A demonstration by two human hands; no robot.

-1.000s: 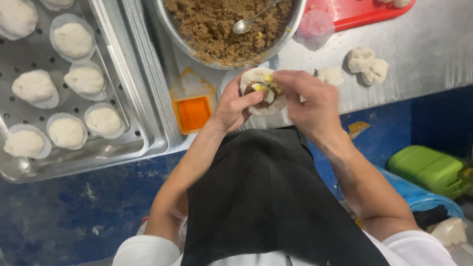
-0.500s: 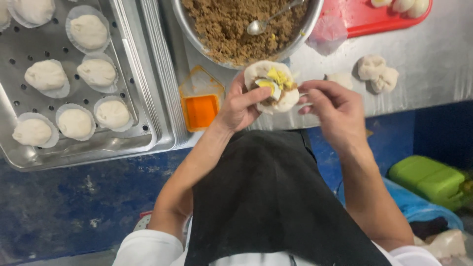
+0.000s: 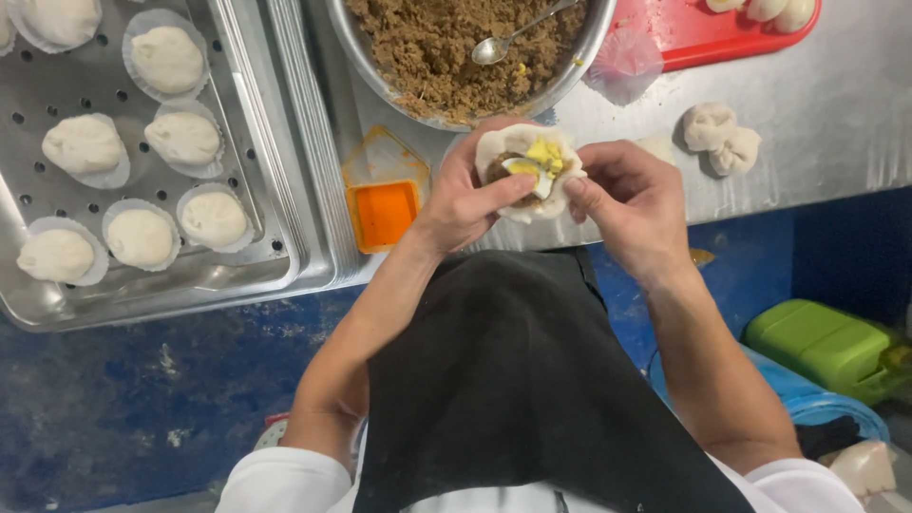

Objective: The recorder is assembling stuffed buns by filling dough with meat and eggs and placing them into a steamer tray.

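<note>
My left hand (image 3: 470,195) cups a round of white dough (image 3: 503,147) filled with brown meat and a piece of boiled egg, its thumb pressing on the filling. Fingers of my right hand (image 3: 632,204) pinch the right edge of the same dough. Both hands hover over the near edge of the steel counter (image 3: 845,133), just below a large metal bowl (image 3: 366,52) of brown minced filling with a spoon (image 3: 503,43) lying in it.
A perforated steel tray (image 3: 275,190) at the left holds several shaped white buns on paper liners. A small orange-filled container (image 3: 385,204) sits beside it. Dough lumps (image 3: 722,138) lie at the right, a red tray (image 3: 708,38) behind them. A green box (image 3: 826,347) is on the floor.
The filled dough has stayed between both hands; my right fingers have closed in on its right edge and the egg filling now shows on top.
</note>
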